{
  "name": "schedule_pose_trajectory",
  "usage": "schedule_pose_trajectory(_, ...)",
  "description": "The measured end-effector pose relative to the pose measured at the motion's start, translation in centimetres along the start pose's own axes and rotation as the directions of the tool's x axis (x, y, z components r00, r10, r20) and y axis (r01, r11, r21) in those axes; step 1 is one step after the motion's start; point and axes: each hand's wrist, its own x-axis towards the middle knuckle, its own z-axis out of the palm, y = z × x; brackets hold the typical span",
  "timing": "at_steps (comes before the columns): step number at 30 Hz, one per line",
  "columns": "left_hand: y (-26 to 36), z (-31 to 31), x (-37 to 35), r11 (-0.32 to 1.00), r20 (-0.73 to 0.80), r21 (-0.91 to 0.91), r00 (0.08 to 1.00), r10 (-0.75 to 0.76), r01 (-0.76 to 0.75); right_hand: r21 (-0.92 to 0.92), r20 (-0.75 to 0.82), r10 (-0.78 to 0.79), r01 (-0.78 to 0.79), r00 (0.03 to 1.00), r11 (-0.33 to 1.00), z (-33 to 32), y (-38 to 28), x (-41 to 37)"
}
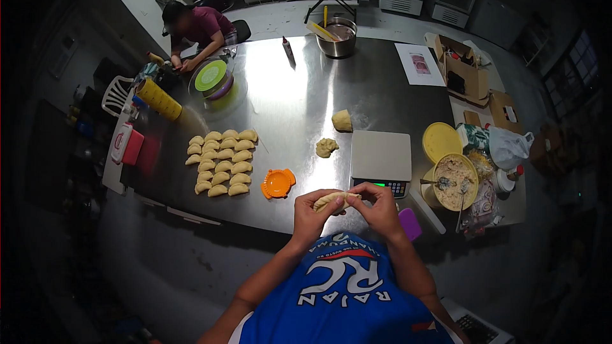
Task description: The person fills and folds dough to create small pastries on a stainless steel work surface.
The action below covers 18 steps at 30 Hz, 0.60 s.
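Observation:
Between my hands, in front of my chest at the table's near edge, is a half-moon dough dumpling (331, 202) with a crimped edge. My left hand (311, 215) is closed around its left end. The fingers of my right hand (377, 208) pinch its right end. An orange dumpling mould (278, 183) lies opened out to the left of my hands. Farther left, several shaped dumplings (223, 167) sit in rows on the steel table (287, 102). Beyond my hands are a lump of dough (327, 148) and a larger cut dough piece (342, 121).
A kitchen scale (381, 156) stands just past my right hand. Right of it are a tub of filling (454, 181) with spoons and a yellow lid (441, 142). A steel pot (338, 38) and a bottle (289, 51) stand at the back. Another person (204, 28) sits at the far left.

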Motion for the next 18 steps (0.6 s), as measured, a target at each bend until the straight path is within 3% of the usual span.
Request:
schedule_pose_trajectory(3,-0.3,0.1,-0.1,0.998,-0.002,0.065,1.000,0.021,-0.021,-0.073,0.004,-0.048,0.048,0.999,0.996,-0.2,-0.3,-0.1)
schedule_pose_trajectory(7,-0.1,0.1,-0.2,0.994,0.060,0.086,0.996,-0.067,0.062,-0.142,0.063,-0.094,0.103,0.994,0.985,-0.5,-0.8,0.0)
schedule_pose_trajectory(10,-0.2,-0.2,-0.3,0.995,0.063,0.063,0.995,-0.083,0.079,-0.003,0.089,0.035,-0.035,0.995,0.999,-0.5,-1.0,-0.2)
schedule_pose_trajectory(12,-0.1,-0.3,-0.3,0.996,0.042,0.026,0.995,-0.086,0.085,0.370,0.024,0.133,-0.133,0.991,0.919,-0.4,-0.3,-0.2)
schedule_pose_trajectory(16,-0.5,-0.4,-0.4,0.996,0.031,0.018,0.996,-0.088,0.088,0.358,0.069,0.124,-0.140,0.990,0.923,-0.7,0.8,-0.4)
schedule_pose_trajectory(18,-0.8,-0.5,-0.2,0.997,0.026,0.027,0.997,-0.073,0.072,0.084,-0.050,0.012,-0.008,0.999,0.996,-0.3,0.1,-0.5)
